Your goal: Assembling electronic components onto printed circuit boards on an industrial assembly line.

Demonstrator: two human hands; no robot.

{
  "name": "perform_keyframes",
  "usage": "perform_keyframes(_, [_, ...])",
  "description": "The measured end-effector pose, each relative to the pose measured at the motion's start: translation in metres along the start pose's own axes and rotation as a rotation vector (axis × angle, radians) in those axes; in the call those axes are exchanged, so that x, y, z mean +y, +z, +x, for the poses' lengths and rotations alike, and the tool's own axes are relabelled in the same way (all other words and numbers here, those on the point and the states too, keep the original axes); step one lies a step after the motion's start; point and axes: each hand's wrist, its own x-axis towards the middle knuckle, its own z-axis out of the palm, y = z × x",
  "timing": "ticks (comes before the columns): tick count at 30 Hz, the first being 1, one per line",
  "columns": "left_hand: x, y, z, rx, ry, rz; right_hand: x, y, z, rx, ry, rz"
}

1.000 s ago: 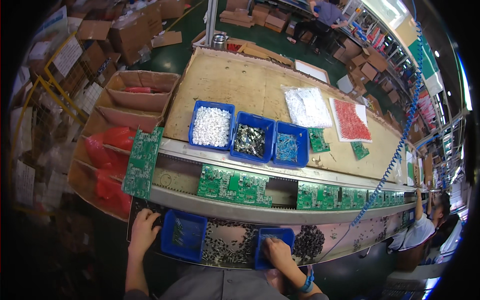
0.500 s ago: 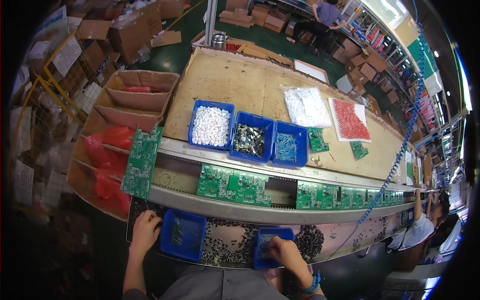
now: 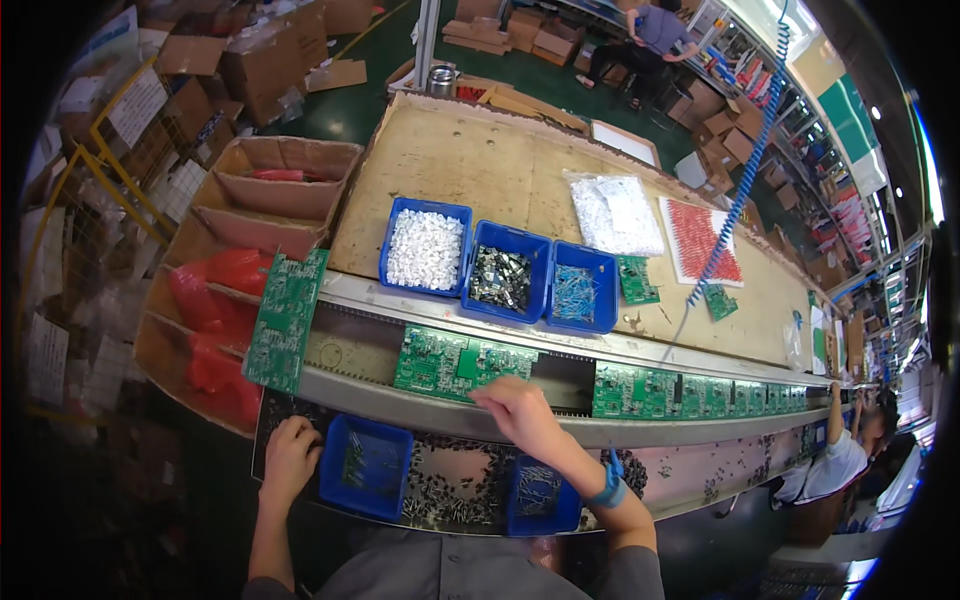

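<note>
A factory floor is seen from above, with a long plywood surface behind a conveyor rail and stacked cartons at the far left. At the left edge, open cardboard boxes with red bags are stood beside the line, and one green circuit board is propped upright against them.

The left hand is rested, fingers curled, on the dark tray at the near-left corner, just beside a blue bin of small dark components; whether anything is pinched there cannot be told. Loose capacitors are scattered on the tray between this bin and a second blue parts bin.

On the rail, a green circuit board is lying flat, and the right hand is laid on its near edge with fingertips drawn together, apparently pinching a small part too tiny to make out. For this insertion to be done well, the leads should probably be lined up over their holes before pressure is applied, the part should be pushed straight down until it is seated flush, and the board should be kept from sliding on the rail.

Behind the rail, three blue bins of white, dark and blue parts are set in a row. Farther right, more boards are queued along the rail, and a co-worker's arm is raised at the far end.
</note>
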Motion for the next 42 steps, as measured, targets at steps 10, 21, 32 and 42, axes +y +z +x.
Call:
perform_keyframes(10, [-0.004, 0.003, 0.0, 0.017, -0.012, -0.056, 0.026, 0.062, 0.041, 0.093, 0.016, 0.147])
perform_keyframes(21, [-0.005, 0.003, -0.001, 0.035, -0.028, -0.101, 0.027, 0.067, 0.044, 0.08, 0.048, 0.185])
perform_keyframes(32, [-0.005, 0.002, -0.001, 0.048, -0.028, -0.108, 0.028, 0.063, 0.047, 0.07, -0.042, 0.185])
perform_keyframes(42, [-0.016, 0.005, -0.007, 0.115, -0.018, -0.082, 0.029, 0.064, 0.052, -0.064, -0.021, 0.131])
